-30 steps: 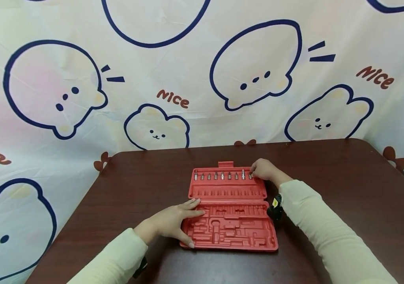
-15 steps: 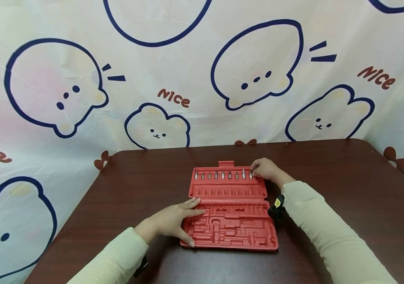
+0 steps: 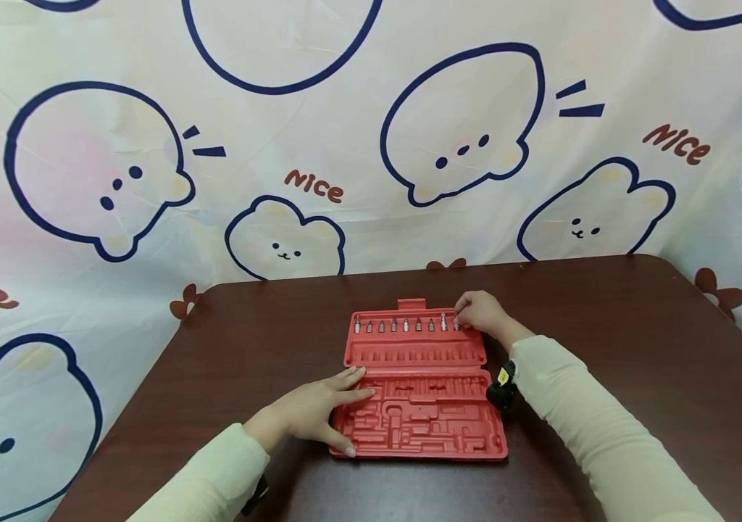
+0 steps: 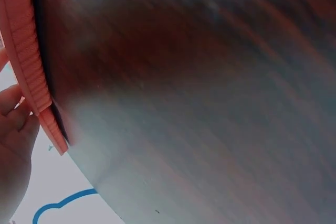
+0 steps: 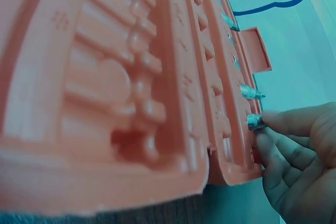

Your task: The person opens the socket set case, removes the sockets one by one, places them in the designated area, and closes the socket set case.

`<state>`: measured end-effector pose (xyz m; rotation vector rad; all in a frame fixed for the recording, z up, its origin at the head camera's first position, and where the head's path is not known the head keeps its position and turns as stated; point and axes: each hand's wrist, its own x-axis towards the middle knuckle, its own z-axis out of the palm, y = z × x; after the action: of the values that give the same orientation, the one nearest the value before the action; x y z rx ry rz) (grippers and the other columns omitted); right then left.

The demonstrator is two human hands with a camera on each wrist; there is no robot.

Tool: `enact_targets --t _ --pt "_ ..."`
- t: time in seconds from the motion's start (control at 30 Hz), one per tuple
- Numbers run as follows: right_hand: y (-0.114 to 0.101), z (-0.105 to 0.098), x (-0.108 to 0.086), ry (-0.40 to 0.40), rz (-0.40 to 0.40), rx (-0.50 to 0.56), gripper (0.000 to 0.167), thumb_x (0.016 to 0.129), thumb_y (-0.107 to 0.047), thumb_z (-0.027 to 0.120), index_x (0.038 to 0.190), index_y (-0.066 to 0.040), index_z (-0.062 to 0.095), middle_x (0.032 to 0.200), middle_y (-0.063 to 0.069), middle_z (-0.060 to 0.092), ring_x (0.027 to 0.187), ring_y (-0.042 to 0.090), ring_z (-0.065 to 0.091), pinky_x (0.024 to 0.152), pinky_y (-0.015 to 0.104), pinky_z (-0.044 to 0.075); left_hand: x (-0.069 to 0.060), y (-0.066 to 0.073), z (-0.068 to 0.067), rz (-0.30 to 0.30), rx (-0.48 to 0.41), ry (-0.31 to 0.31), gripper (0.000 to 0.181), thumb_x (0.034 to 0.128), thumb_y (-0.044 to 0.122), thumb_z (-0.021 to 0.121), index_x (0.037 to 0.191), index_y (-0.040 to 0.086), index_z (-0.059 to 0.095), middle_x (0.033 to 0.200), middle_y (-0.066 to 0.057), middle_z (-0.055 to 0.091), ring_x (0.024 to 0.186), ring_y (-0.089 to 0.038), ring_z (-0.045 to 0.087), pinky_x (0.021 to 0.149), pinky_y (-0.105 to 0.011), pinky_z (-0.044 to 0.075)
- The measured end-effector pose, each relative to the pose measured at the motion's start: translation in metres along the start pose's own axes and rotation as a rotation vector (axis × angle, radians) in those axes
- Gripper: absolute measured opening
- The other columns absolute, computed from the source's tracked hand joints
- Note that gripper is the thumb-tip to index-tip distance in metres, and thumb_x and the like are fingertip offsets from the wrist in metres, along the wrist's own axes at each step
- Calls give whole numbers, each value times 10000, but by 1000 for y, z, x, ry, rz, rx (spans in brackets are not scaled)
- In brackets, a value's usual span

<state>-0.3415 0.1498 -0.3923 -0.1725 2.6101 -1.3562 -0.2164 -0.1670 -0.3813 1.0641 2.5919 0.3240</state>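
Observation:
An opened red plastic tool case (image 3: 419, 420) lies on the table, its upper half holding a row of small metal bit sockets (image 3: 406, 325). At the right end of that row, my right hand (image 3: 483, 315) pinches the last bit socket (image 5: 254, 122) between thumb and forefinger; it stands in its slot. My left hand (image 3: 309, 410) rests on the case's left side, fingers spread, thumb by the front edge. In the left wrist view, the left hand (image 4: 14, 140) shows partly beside the case's edge (image 4: 25, 45).
The dark brown table (image 3: 260, 326) extends around the case. Behind it hangs a pale curtain (image 3: 358, 130) printed with cartoon bears. A red latch tab (image 3: 412, 304) sticks out from the case's far edge. The lower half has moulded recesses.
The view has shifted slightly. My right hand stays at the last bit socket, its fingers moving only a little. My left hand stays on the case.

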Motion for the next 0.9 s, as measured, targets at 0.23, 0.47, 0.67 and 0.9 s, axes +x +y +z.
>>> enact_targets --t 0.23,0.47,0.67,0.9 --pt "-4 1 -3 -41 -30 -51 57 777 8 578 827 32 590 788 111 553 678 202 478 565 268 404 -3 -2 1 22 82 13 855 635 679 528 1343 247 320 1425 -38 156 1285 -197 125 922 -418 305" --pt "-1 2 -7 13 -64 -58 40 809 -15 566 836 15 564 782 100 550 710 211 482 607 278 402 -1 0 0 30 103 -6 812 654 661 532 1341 286 312 1424 -34 159 1286 -202 123 917 -423 311" --pt "1 1 -10 69 -40 52 61 844 -30 530 893 5 542 778 107 547 652 196 482 577 273 412 0 1 -2 27 107 -10 804 657 657 533 1337 285 319 1423 -31 165 1286 -205 124 922 -418 307" --pt "0 -1 -14 101 -55 169 101 844 -19 522 930 34 523 830 134 536 717 228 536 620 300 459 -1 0 0 15 106 -9 810 650 670 526 1337 300 312 1424 -23 161 1287 -200 118 920 -422 309"
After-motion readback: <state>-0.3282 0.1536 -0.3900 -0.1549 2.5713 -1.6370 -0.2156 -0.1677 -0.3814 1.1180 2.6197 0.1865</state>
